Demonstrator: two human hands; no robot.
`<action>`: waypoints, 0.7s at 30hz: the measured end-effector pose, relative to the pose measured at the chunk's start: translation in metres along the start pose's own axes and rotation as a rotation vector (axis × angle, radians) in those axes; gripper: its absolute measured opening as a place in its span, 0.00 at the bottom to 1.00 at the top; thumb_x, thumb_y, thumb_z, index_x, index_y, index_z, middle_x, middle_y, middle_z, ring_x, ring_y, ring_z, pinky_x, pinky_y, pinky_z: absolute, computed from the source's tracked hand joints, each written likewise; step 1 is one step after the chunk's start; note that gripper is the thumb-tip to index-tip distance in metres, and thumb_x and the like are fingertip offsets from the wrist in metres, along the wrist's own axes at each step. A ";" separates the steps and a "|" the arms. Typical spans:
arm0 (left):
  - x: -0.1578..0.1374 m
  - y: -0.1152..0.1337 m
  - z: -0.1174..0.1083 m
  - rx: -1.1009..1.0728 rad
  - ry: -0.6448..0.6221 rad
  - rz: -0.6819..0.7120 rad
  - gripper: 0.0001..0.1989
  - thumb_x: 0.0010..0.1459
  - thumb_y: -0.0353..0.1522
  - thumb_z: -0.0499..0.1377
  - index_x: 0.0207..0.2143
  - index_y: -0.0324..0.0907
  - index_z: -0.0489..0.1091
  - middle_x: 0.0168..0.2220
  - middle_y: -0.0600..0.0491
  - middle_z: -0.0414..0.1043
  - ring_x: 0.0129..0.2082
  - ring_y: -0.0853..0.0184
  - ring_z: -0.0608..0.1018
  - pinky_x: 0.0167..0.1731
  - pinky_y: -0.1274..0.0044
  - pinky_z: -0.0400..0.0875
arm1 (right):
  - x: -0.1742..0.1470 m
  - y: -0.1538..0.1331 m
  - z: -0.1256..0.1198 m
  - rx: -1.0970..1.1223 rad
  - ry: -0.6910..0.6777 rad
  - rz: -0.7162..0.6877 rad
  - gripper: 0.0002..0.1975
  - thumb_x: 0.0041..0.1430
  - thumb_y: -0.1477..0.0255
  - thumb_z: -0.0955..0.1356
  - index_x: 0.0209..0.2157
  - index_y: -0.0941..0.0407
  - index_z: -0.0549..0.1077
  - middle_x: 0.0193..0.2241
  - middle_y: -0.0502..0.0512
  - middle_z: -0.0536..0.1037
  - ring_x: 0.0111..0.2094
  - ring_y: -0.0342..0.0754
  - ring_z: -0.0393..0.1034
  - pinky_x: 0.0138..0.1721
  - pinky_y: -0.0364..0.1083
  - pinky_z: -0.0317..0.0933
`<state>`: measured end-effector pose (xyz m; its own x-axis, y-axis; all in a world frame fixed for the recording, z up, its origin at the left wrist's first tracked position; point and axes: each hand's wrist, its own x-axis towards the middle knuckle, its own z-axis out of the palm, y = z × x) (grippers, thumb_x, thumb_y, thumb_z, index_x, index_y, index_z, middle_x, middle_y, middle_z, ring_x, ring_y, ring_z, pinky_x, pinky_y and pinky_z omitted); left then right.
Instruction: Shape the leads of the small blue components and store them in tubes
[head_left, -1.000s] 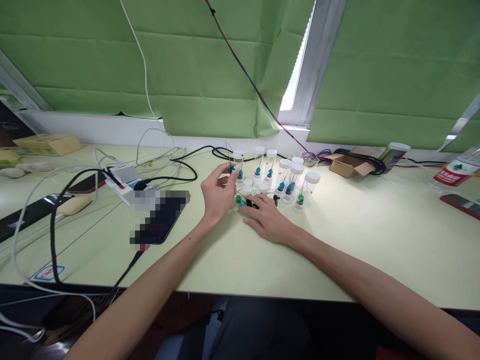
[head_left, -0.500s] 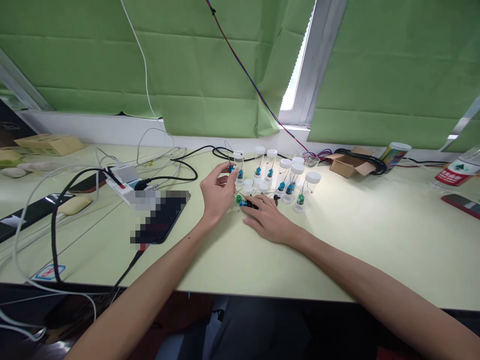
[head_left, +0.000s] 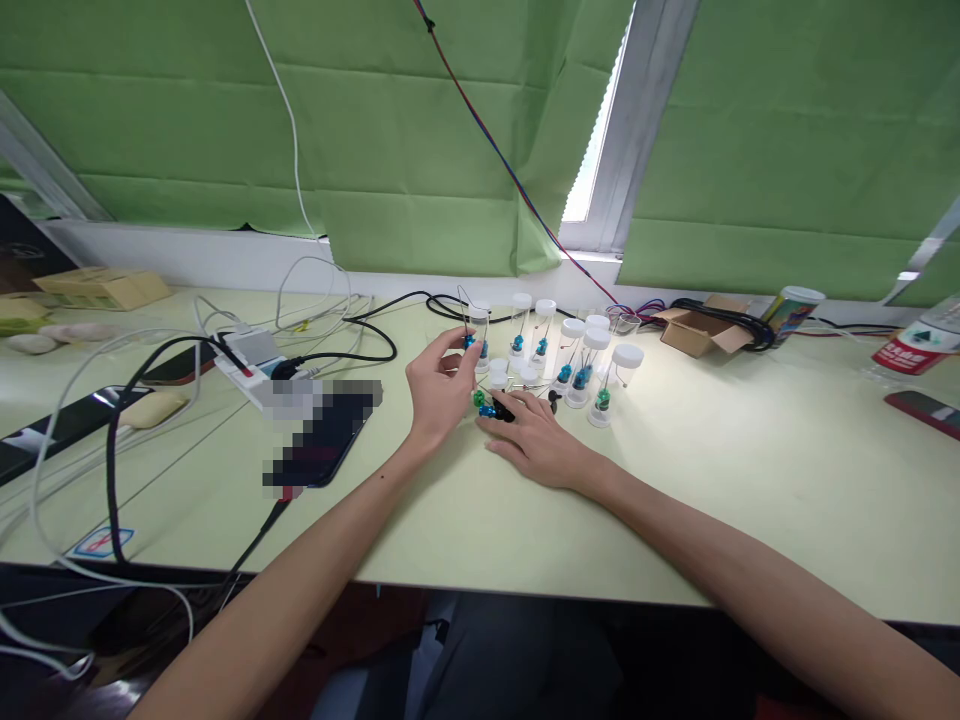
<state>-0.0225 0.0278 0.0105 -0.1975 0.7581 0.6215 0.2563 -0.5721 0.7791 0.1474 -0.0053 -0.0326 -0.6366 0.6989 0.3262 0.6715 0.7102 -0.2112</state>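
My left hand [head_left: 442,392] pinches a small blue part [head_left: 469,342] between thumb and fingertips, and a thin dark wire loops up from it. Just behind stands a clear tube [head_left: 478,318] with a white cap. My right hand [head_left: 541,440] lies low on the table with its fingers stretched out. Its fingertips touch or partly cover small black pieces [head_left: 504,407]; whether they grip any cannot be seen. Beside them lie a green part [head_left: 478,398] and another blue part [head_left: 487,411]. Loose white caps [head_left: 498,372] sit between the hands and the tubes.
Several capped clear tubes [head_left: 582,372] with blue or green wired parts stand behind my right hand. A phone [head_left: 337,440] and a power strip [head_left: 259,365] with cables lie left. An open cardboard box [head_left: 694,330], a can [head_left: 795,308] and a bottle [head_left: 919,335] are at the right.
The view has shifted very slightly. My left hand still holds the blue part, its wire loop a little turned; the right hand's fingers have moved slightly over the black pieces.
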 end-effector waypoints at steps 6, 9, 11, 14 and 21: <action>0.000 -0.001 0.000 0.000 -0.001 -0.001 0.14 0.58 0.43 0.62 0.41 0.43 0.74 0.36 0.51 0.74 0.18 0.76 0.68 0.15 0.82 0.64 | 0.000 -0.001 -0.001 -0.011 0.015 -0.030 0.20 0.72 0.61 0.58 0.57 0.49 0.72 0.67 0.61 0.58 0.65 0.62 0.50 0.63 0.64 0.52; 0.000 0.000 0.001 -0.001 0.001 -0.010 0.14 0.58 0.42 0.62 0.40 0.43 0.74 0.35 0.52 0.74 0.18 0.77 0.68 0.16 0.82 0.64 | 0.000 -0.002 -0.002 -0.012 0.010 -0.042 0.20 0.72 0.61 0.58 0.58 0.48 0.71 0.68 0.60 0.57 0.66 0.62 0.49 0.63 0.64 0.52; 0.000 0.000 0.001 0.001 -0.002 -0.014 0.13 0.57 0.42 0.63 0.40 0.43 0.74 0.35 0.52 0.74 0.18 0.77 0.68 0.16 0.82 0.64 | 0.000 -0.002 -0.002 -0.015 0.008 -0.044 0.20 0.72 0.61 0.58 0.57 0.48 0.71 0.67 0.60 0.57 0.65 0.62 0.50 0.62 0.64 0.52; -0.001 0.000 0.001 0.005 -0.006 -0.014 0.14 0.57 0.43 0.62 0.40 0.44 0.74 0.36 0.52 0.74 0.18 0.77 0.69 0.17 0.82 0.65 | 0.000 -0.001 -0.001 -0.021 0.018 -0.048 0.19 0.72 0.61 0.58 0.56 0.49 0.73 0.66 0.61 0.59 0.65 0.61 0.51 0.62 0.64 0.52; -0.001 0.003 0.001 0.009 -0.012 -0.016 0.14 0.57 0.43 0.63 0.40 0.43 0.74 0.35 0.52 0.74 0.18 0.77 0.69 0.17 0.82 0.65 | 0.000 0.000 0.000 -0.037 0.053 -0.076 0.18 0.72 0.63 0.59 0.51 0.53 0.76 0.64 0.62 0.63 0.65 0.60 0.51 0.63 0.61 0.52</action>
<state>-0.0204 0.0256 0.0117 -0.1904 0.7708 0.6080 0.2614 -0.5571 0.7882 0.1468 -0.0054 -0.0325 -0.6659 0.6366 0.3890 0.6359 0.7570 -0.1504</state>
